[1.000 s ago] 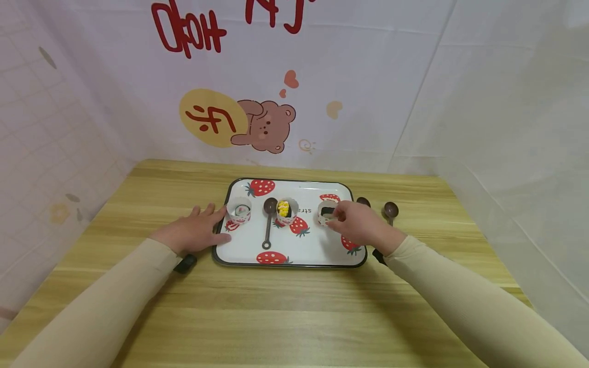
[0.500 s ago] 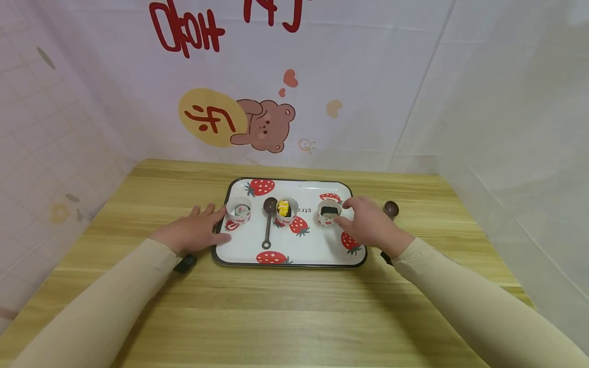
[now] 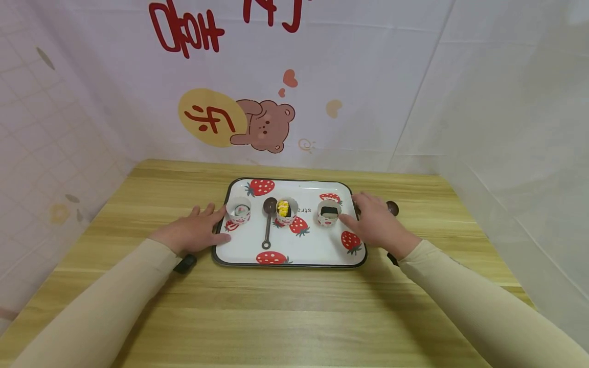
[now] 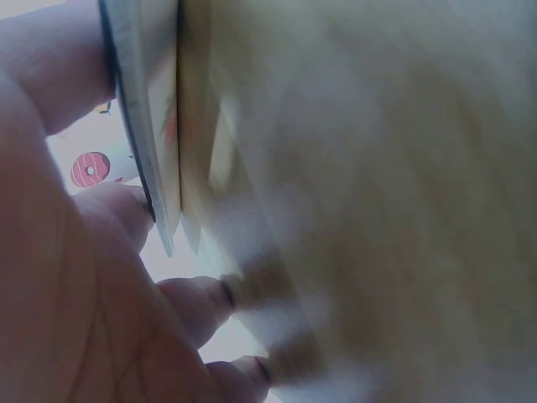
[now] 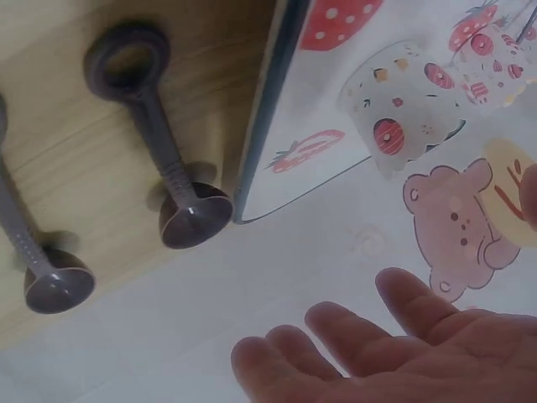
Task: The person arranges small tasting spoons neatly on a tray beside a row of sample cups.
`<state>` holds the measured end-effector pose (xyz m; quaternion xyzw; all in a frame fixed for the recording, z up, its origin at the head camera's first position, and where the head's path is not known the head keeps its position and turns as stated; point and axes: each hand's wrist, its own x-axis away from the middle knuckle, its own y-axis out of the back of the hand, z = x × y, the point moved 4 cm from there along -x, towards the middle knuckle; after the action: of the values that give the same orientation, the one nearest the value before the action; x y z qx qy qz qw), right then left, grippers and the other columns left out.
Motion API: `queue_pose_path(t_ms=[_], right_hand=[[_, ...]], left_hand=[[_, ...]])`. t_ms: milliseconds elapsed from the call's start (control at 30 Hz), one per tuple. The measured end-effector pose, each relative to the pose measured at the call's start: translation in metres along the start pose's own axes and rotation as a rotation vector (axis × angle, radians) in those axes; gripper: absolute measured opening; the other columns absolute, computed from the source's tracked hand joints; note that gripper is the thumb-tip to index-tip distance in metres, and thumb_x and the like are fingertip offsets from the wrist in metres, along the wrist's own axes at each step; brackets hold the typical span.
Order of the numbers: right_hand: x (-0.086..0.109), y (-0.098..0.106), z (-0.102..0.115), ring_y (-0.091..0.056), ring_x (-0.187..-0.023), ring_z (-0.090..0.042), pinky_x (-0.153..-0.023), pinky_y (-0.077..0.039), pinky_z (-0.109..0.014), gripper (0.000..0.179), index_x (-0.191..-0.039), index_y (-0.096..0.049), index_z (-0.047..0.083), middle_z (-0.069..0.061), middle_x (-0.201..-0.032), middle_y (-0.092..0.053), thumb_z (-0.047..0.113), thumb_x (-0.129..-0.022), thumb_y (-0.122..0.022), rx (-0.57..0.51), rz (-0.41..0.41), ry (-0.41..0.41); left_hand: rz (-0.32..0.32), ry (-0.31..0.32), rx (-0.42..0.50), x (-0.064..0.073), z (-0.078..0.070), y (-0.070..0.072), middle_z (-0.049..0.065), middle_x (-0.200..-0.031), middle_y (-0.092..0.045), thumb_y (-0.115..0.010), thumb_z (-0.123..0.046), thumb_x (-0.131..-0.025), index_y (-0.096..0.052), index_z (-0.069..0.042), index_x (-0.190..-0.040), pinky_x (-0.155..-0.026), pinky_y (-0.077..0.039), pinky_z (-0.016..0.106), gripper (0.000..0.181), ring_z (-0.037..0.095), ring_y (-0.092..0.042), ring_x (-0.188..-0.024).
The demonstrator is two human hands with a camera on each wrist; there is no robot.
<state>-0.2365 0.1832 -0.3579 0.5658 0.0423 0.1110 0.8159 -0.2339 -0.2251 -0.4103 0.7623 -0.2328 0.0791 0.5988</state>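
Observation:
A white tray [image 3: 303,253] printed with strawberries lies on the wooden table. Three patterned paper cups stand on it: a left cup [image 3: 239,219] with a pale round piece, a middle cup [image 3: 287,220] with a yellow-topped sushi-like piece, and a right cup [image 3: 327,222] with a black-and-white piece. A dark brown spoon [image 3: 267,227] lies between the left and middle cups. My left hand [image 3: 193,231] rests at the tray's left edge, fingers spread, thumb over the rim. Over the right rim, my right hand [image 3: 379,225] holds nothing, its thumb close to the right cup.
Two more brown spoons lie on the table beyond the tray's right side; the right wrist view shows a nearer spoon [image 5: 159,138] and a farther spoon [image 5: 54,281]. A white cloth wall [image 3: 349,76] with a printed bear rises behind the table.
My right hand has drawn back from the right cup towards the tray's right rim, its fingers spreading away. That cup stays on the tray. My left hand has not moved.

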Motion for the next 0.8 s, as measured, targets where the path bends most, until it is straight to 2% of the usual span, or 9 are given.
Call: queue_pose_path(t_ms=[133, 267, 367, 467, 600, 700, 800], right_hand=[[0.000, 0.000, -0.005, -0.020, -0.158, -0.051, -0.127, -0.016, -0.068, 0.074, -0.156, -0.040, -0.005, -0.031, -0.166, -0.035, 0.042, -0.104, -0.063, -0.003, 0.032, -0.035], [-0.001, -0.002, -0.010, -0.018, -0.158, -0.053, -0.127, -0.016, -0.069, 0.076, -0.158, -0.037, -0.005, -0.033, -0.168, -0.028, 0.043, -0.104, -0.061, 0.006, 0.047, -0.042], [-0.001, -0.004, -0.013, -0.019, -0.158, -0.054, -0.128, -0.014, -0.068, 0.075, -0.158, -0.037, -0.006, -0.033, -0.167, -0.029, 0.041, -0.104, -0.061, 0.018, 0.054, -0.032], [-0.001, -0.006, -0.015, -0.023, -0.156, -0.054, -0.127, -0.016, -0.068, 0.075, -0.157, -0.038, -0.007, -0.034, -0.167, -0.030, 0.040, -0.104, -0.062, 0.030, 0.053, -0.027], [0.000, -0.008, -0.018, -0.035, -0.149, -0.054, -0.123, -0.029, -0.068, 0.076, -0.155, -0.041, -0.009, -0.033, -0.161, -0.038, 0.040, -0.102, -0.065, 0.042, 0.059, -0.027], [0.000, -0.011, -0.020, -0.039, -0.146, -0.055, -0.120, -0.035, -0.068, 0.076, -0.154, -0.042, -0.009, -0.032, -0.160, -0.040, 0.040, -0.101, -0.066, 0.050, 0.086, -0.036], [0.001, -0.015, -0.022, -0.037, -0.148, -0.057, -0.121, -0.033, -0.068, 0.077, -0.155, -0.042, -0.009, -0.033, -0.163, -0.037, 0.040, -0.101, -0.067, 0.065, 0.112, -0.043]], left_hand=[[-0.002, -0.003, 0.004, -0.001, 0.001, -0.001, 0.033, -0.172, -0.011, -0.059, -0.066, -0.099, -0.019, -0.012, -0.170, -0.115, -0.022, 0.082, 0.098, 0.066, -0.004, -0.154], [-0.003, -0.004, 0.004, -0.002, 0.001, -0.001, 0.033, -0.172, -0.011, -0.059, -0.066, -0.099, -0.019, -0.012, -0.169, -0.115, -0.022, 0.083, 0.098, 0.067, -0.005, -0.154], [-0.004, -0.006, 0.000, -0.001, 0.001, -0.001, 0.033, -0.172, -0.011, -0.059, -0.066, -0.099, -0.019, -0.011, -0.169, -0.115, -0.022, 0.083, 0.098, 0.067, -0.005, -0.153], [-0.005, -0.006, 0.000, -0.001, 0.001, -0.002, 0.033, -0.172, -0.012, -0.059, -0.065, -0.099, -0.019, -0.011, -0.169, -0.116, -0.022, 0.082, 0.097, 0.067, -0.005, -0.154], [-0.006, -0.005, 0.003, 0.000, 0.000, -0.001, 0.033, -0.172, -0.012, -0.059, -0.064, -0.099, -0.019, -0.012, -0.170, -0.116, -0.023, 0.082, 0.097, 0.066, -0.005, -0.154], [-0.008, -0.004, 0.002, 0.001, 0.000, 0.000, 0.033, -0.172, -0.012, -0.059, -0.065, -0.099, -0.019, -0.012, -0.170, -0.115, -0.024, 0.082, 0.097, 0.066, -0.005, -0.154], [-0.009, 0.000, 0.003, 0.002, -0.001, 0.001, 0.033, -0.172, -0.012, -0.059, -0.066, -0.098, -0.020, -0.012, -0.169, -0.115, -0.026, 0.082, 0.097, 0.065, -0.006, -0.155]])
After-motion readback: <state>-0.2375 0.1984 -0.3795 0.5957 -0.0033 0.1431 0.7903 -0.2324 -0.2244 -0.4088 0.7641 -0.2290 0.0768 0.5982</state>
